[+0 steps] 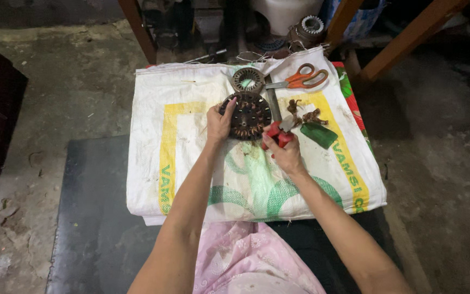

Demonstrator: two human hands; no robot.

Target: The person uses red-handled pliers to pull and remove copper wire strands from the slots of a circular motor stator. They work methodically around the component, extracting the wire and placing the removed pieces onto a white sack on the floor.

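Your left hand [220,124]: closed on the left edge of a round, dark motor stator [249,115], fingers curled over its rim, thumb side toward you. The stator lies flat on the white woven sack [191,163], near the far middle of the cloth.

Your right hand [285,151]: wrapped shut around the red handles of a cutting plier [279,133]. The plier's head points toward the stator's right edge; whether its tips touch the windings cannot be told.

Item, smaller ring-shaped stator [247,80]: just beyond the large one, nearly touching it, on the sack.

Item, scissors [302,77]: orange handles, lying flat at the far right of the sack, blades pointing left toward the small ring.

Item, flat metal bar [272,100]: dark, lying lengthwise between the stator and the copper scraps.

Item, clump of copper wire scraps [303,113]: brownish, just beyond your right hand.

Item, green object [319,134]: flat, tilted, just right of the plier, beside the scraps.

Support: the sack, printed in yellow and green, is spread over a dark platform [99,218] on a concrete floor [55,92]. Pink patterned cloth [251,261] covers your lap at the near edge.
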